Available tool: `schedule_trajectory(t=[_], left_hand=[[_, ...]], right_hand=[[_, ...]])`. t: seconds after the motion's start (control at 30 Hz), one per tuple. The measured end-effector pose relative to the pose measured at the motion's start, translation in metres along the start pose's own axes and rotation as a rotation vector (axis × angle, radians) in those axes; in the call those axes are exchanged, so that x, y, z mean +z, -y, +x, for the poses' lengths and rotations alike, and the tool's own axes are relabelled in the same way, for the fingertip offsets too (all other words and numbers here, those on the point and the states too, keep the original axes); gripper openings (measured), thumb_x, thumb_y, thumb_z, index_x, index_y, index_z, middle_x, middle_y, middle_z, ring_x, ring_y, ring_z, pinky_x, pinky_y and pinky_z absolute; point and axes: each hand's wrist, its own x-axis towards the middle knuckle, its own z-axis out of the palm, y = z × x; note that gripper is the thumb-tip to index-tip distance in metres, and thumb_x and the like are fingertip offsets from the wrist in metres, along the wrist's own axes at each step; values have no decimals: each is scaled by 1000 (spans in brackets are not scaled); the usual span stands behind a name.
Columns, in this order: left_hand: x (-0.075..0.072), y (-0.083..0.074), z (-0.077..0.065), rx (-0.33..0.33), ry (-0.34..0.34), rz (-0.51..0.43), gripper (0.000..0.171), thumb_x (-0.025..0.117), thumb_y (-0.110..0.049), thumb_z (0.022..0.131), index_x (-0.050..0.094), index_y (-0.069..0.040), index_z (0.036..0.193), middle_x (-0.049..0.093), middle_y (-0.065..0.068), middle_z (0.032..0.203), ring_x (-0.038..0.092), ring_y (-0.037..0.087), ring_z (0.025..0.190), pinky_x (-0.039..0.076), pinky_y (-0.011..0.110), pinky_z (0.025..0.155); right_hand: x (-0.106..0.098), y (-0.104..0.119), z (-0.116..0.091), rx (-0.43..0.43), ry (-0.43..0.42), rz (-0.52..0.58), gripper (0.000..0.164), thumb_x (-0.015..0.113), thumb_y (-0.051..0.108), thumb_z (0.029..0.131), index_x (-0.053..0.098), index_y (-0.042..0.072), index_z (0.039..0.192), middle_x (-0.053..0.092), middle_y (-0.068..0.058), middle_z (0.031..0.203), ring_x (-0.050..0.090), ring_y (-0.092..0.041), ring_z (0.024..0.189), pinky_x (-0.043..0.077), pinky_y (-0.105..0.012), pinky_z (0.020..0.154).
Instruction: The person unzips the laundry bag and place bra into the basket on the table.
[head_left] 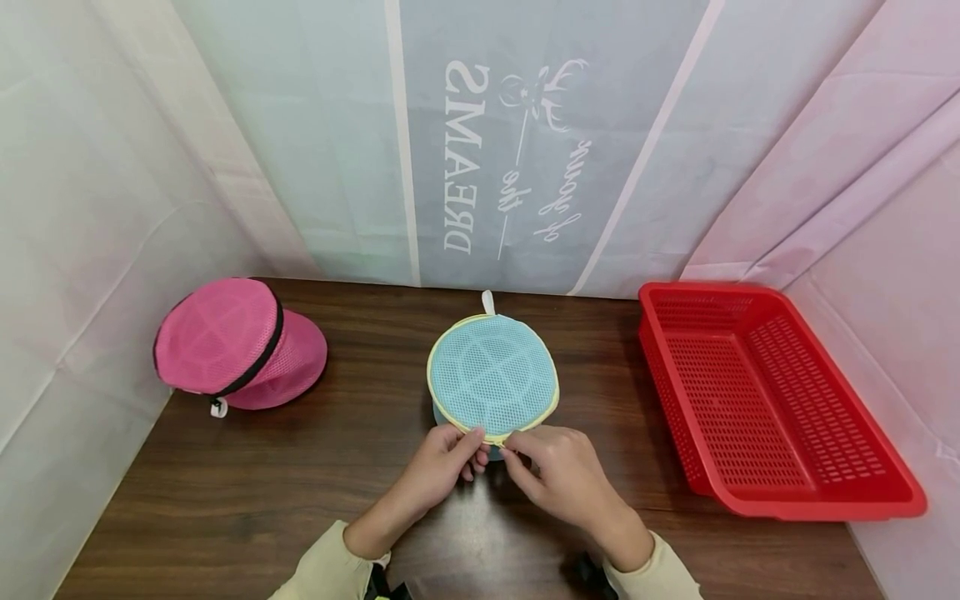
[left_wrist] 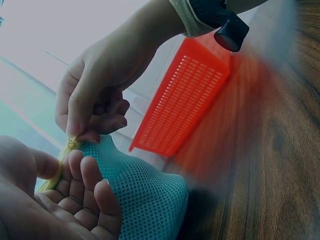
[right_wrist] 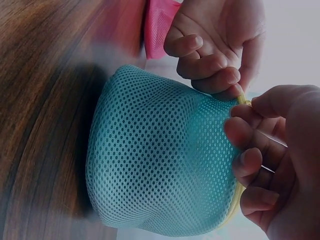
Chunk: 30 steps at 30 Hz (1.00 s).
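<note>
Fingers [head_left: 471,442] of our left hand [head_left: 441,468] and right hand [head_left: 561,473] pinch nearly closed on the yellow zipper [head_left: 492,438] of the blue mesh laundry bag [head_left: 492,373], which we see just below the frame's centre on the tabletop [head_left: 375,358].

1. Mesh bag [head_left: 492,375]: light blue netting is edged in yellow.
2. Second bag [head_left: 221,333]: pink mesh is banded in black.
3. Basket [head_left: 825,509]: red walls are patterned with rows of slots.
4. Tabletop [head_left: 375,367]: dark brown is streaked by wood grain.
5. Backdrop [head_left: 630,50]: grey centre is lettered in white.
</note>
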Motion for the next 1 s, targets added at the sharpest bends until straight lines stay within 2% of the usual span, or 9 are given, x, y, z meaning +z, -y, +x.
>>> schedule_trajectory(t=[0.5, 0.7, 1.0], left_hand=[[0, -3, 0, -29, -6, -5, 32, 51, -13, 106, 63, 13, 93, 61, -1, 76, 56, 8, 69, 48, 20, 60], [1, -2, 0, -27, -9, 1, 31, 51, -12, 106, 64, 12, 91, 60, -2, 74, 56, 8, 68, 47, 19, 59], [3, -1, 0, -34, -13, -5, 30, 52, -11, 104, 62, 14, 92, 59, -2, 74, 54, 8, 67, 46, 19, 58]], right_hand=[[-1, 0, 0, 11, -1, -32, 25, 73, 15, 85, 57, 27, 70, 43, 16, 59, 33, 5, 55, 28, -13, 50], [-2, -2, -1, 40, 18, -54, 23, 74, 16, 85, 59, 27, 71, 41, 19, 61, 33, 4, 55, 29, -14, 50], [-1, -5, -2, 42, 8, -57, 21, 74, 15, 83, 61, 27, 71, 45, 17, 60, 34, 4, 55, 31, -15, 50]])
